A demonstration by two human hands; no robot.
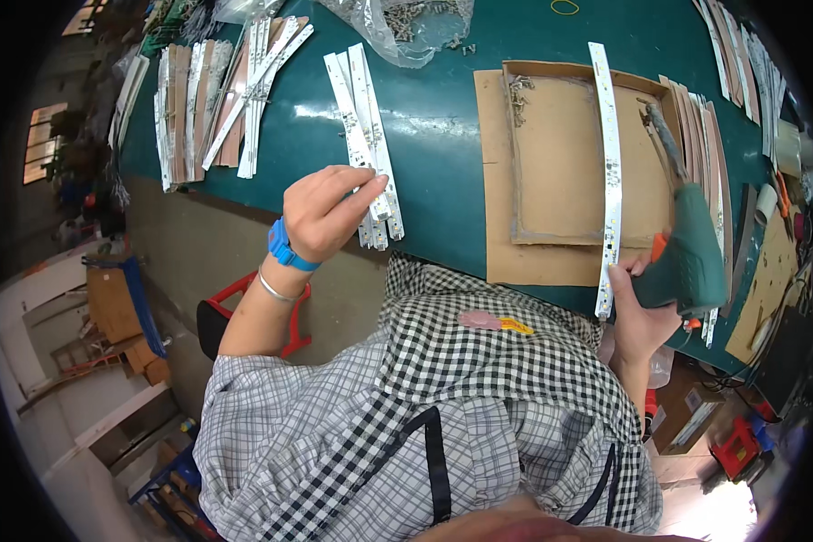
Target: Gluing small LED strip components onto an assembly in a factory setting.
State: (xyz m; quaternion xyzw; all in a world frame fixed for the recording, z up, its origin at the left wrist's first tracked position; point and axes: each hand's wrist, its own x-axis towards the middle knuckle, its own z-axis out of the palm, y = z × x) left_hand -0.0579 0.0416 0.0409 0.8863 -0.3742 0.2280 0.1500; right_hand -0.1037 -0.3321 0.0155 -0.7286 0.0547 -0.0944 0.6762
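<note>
My left hand [330,212] is closed, thumb and fingertips pressed together over a small stack of white LED light strips [361,99] at the table's front edge. Whatever lies between those fingertips is hidden. Gripped near its lower end by my right hand [643,321], a single long white LED strip [608,154] stretches away across a shallow cardboard tray [551,237]. A green power tool [700,257] with an orange trigger and a long narrow front end is right against that hand. Part of it is blurred, and I cannot tell whether the same hand also holds it.
Bundles of strips [185,117] lie at the far left, and more strips [696,135] lie right of the tray. A clear plastic bag [411,32] of small metal parts rests at the back. Several metal pieces [518,98] sit in the tray's corner. A red-framed stool [300,321] stands below.
</note>
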